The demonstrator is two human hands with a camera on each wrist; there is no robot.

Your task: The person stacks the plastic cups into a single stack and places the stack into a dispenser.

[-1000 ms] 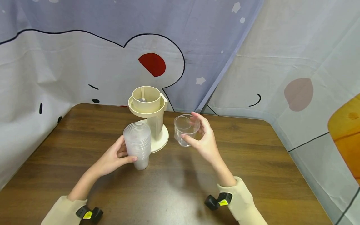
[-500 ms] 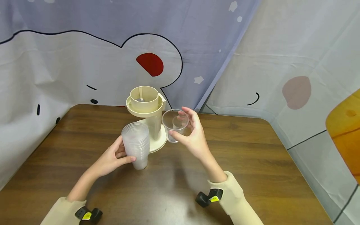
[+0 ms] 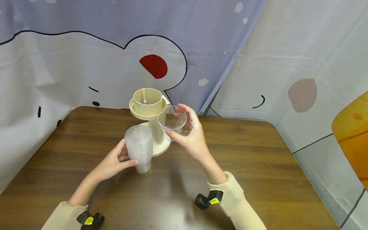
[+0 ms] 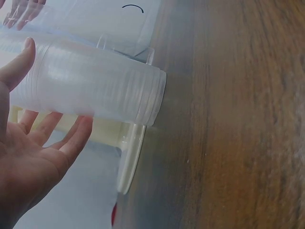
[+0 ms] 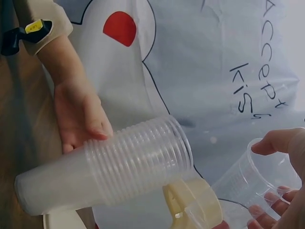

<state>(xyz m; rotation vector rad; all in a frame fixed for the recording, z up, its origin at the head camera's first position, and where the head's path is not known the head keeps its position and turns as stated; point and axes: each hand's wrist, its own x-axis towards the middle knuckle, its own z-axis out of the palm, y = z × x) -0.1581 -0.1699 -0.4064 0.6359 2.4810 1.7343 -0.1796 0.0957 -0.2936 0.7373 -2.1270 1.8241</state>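
Note:
My left hand (image 3: 113, 163) holds a stack of clear plastic cups (image 3: 140, 147), thumb on the near side and fingers behind. The stack stands upright on the wooden table, with its ribbed rims at the top. My right hand (image 3: 189, 135) grips one single clear cup (image 3: 172, 119) between thumb and fingers, mouth upward. In the head view that cup overlaps the cream-coloured stand (image 3: 148, 110), which has a round ring-shaped holder above a disc base. The right wrist view shows the thumb (image 5: 274, 143) at the cup's rim, with fingertips on the far side.
A clear plastic piece (image 4: 126, 50) shows behind the stack in the left wrist view. The wooden table (image 3: 244, 166) reaches back to a printed cloth curtain (image 3: 215, 48). Each wrist wears a small black camera (image 3: 208, 199).
My right hand has carried the single cup leftward and slightly back, from right of the stand to in front of its column. The left hand and stack stay put.

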